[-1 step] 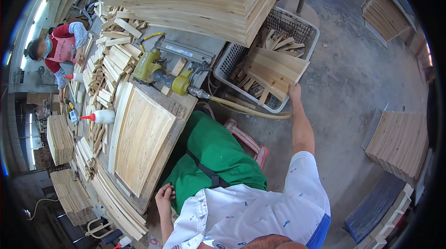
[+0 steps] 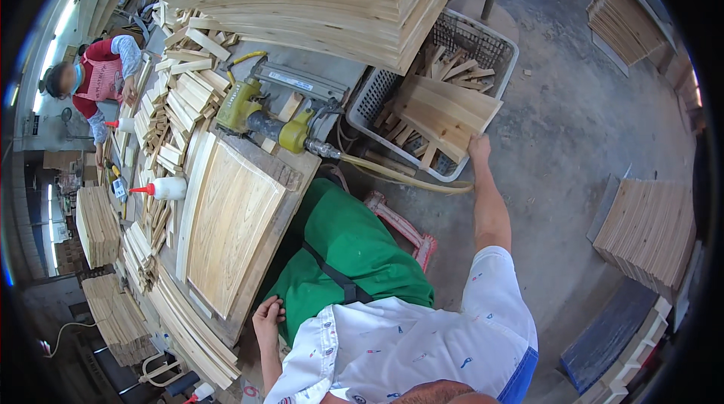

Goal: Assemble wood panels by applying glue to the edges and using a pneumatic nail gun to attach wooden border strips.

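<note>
Wooden panel (image 2: pixel 446 115): it is held over the slatted plastic crate (image 2: pixel 369 100), its outer corner reaching the crate's right rim, above the offcuts (image 2: pixel 466 71) inside. Its outer edge near the crate's front-right rim is gripped by the right hand (image 2: pixel 478 146), closed narrowly on the wood; whether the crate also bears its weight cannot be told. The left hand (image 2: pixel 268 319) is kept low by the green apron (image 2: pixel 354 242), beside the near edge of the worktop (image 2: pixel 266 253), fingers loosely curled; whether anything is pinched there cannot be told.

Because the panel is seen gripped at one edge only, it could be tipped or dropped onto the offcuts, and its corner chipped on the rim. The air hose (image 2: pixel 407 178), run past the crate's front corner and beneath the right forearm, could be snagged by the arm; the nail gun (image 2: pixel 240 106), laid near the worktop's crate-side corner, could then be dragged off.

A pale label (image 2: pixel 290 81) is carried on the nail gun's magazine, and dark lettering is seen on the co-worker's pink apron (image 2: pixel 99 81); neither can be read with confidence. No writing can be made out on the panel.
</note>
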`<state>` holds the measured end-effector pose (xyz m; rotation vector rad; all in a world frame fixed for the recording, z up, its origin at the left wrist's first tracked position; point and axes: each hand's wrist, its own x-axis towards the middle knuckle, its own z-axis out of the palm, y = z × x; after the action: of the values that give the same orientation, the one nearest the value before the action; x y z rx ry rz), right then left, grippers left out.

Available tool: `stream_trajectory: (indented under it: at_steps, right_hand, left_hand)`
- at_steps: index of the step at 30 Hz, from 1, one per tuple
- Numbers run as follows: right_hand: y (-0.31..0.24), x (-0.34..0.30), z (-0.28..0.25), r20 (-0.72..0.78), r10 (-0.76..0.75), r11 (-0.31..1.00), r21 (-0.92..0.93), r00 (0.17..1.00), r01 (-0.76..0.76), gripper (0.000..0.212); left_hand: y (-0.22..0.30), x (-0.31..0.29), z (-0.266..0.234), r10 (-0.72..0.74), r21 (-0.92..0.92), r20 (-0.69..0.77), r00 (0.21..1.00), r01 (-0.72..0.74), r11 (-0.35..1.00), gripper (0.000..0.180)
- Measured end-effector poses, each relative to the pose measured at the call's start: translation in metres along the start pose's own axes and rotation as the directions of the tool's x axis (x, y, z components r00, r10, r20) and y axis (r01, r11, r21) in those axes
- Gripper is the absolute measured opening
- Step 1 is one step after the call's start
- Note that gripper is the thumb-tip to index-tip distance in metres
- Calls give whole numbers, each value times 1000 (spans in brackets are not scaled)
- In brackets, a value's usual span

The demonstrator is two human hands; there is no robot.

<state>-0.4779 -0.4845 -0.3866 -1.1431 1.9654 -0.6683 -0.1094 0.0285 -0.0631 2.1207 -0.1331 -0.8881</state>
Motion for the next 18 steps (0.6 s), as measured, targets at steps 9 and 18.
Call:
stream_trajectory:
  at_steps: [9,18]
  right_hand:
    - [10,-66,-93,-47,-6,894,448,999,27,36]
    - [-180,-238,-135,175,-465,766,571,868,296,22]
  left_hand:
    - [53,-37,9,206,246,203,957,-254,936,22]
    - [72,-9,-66,614,282,-227,756,-552,785,23]
